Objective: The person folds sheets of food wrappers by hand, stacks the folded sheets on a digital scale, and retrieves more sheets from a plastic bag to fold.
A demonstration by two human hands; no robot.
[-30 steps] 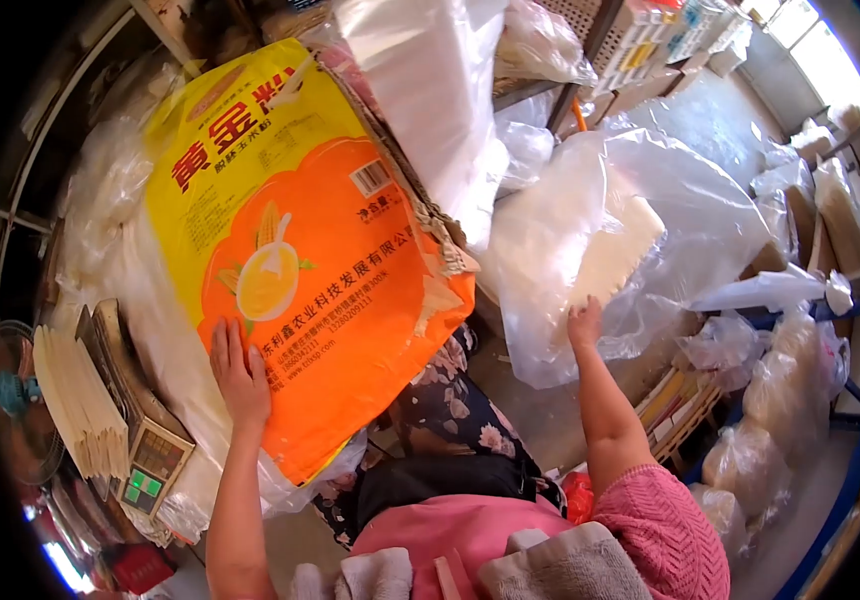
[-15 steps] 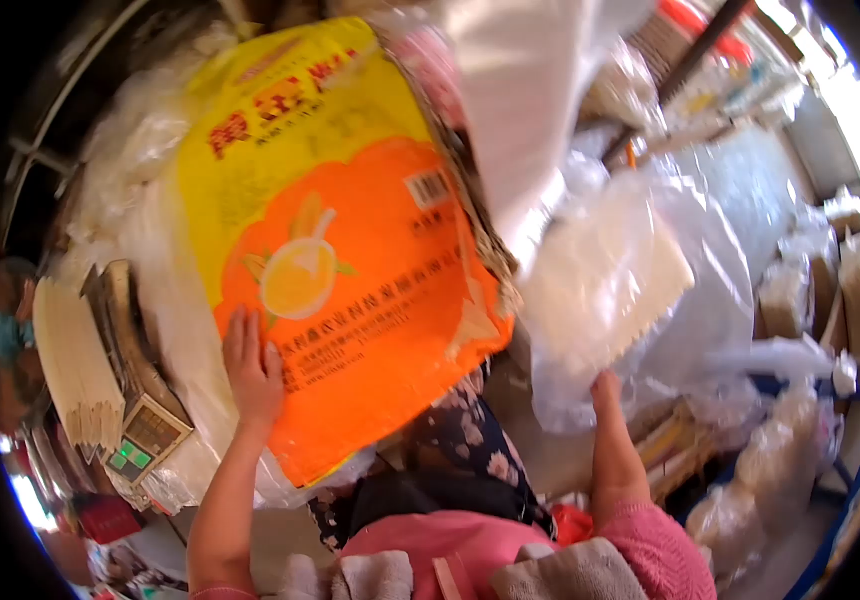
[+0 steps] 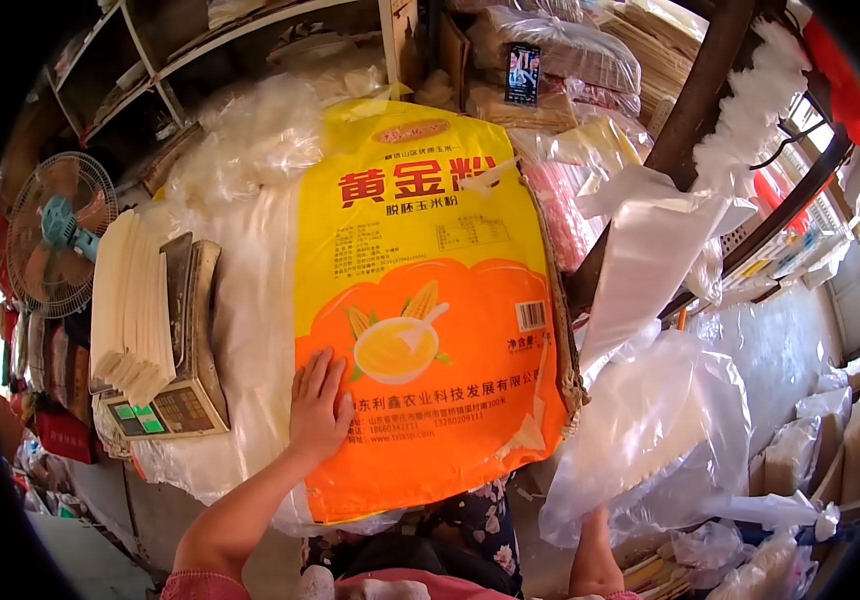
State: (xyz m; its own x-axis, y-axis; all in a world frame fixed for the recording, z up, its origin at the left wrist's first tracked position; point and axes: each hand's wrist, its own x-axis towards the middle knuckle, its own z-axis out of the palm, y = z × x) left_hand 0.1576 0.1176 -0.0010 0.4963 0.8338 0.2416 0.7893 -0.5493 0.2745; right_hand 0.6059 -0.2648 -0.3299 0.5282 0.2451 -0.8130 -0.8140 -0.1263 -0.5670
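Yellow-and-orange sack (image 3: 430, 310) lies centrally, printed face up; left hand (image 3: 321, 408) rests flat on its lower left, fingers extended, grasping nothing; right hand (image 3: 596, 522) at lower edge of clear bag (image 3: 650, 430), right of sack; fingers hidden, grip cannot be told; pale sheets (image 3: 132, 310) on scale (image 3: 190, 400), left.

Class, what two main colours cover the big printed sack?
Yellow and orange on the sack, clearest in the head view.
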